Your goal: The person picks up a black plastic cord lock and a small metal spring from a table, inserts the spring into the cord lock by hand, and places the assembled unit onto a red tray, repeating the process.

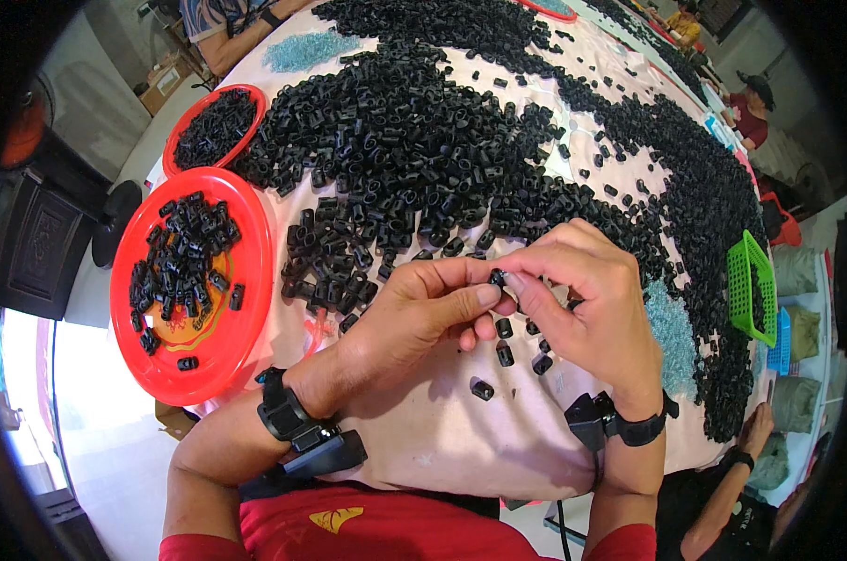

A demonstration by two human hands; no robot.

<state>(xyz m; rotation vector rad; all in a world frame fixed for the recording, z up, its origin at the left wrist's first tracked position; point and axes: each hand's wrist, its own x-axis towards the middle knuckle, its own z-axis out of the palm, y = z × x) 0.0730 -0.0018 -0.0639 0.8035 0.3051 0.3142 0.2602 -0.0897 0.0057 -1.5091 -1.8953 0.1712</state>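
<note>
Between the fingertips of both hands sits a small black plastic cord lock (497,278), mostly covered by the fingers. My left hand (400,318) pinches it with thumb and index finger. From the other side, my right hand (587,294) closes thumb and forefinger on it; whether a tiny second piece is in that pinch cannot be made out. Just below the hands, several loose cord locks (482,389) lie on the pale pink cloth (433,421). A large heap of similar black pieces (386,131) spreads beyond them.
At left, a red plate (129,327) carries black cord locks, and a red bowl (171,154) behind it holds thin black pieces. Pale blue heaps of tiny pieces (671,337) lie right and far left (311,50). A green basket (751,285) stands right. Other people sit around the table.
</note>
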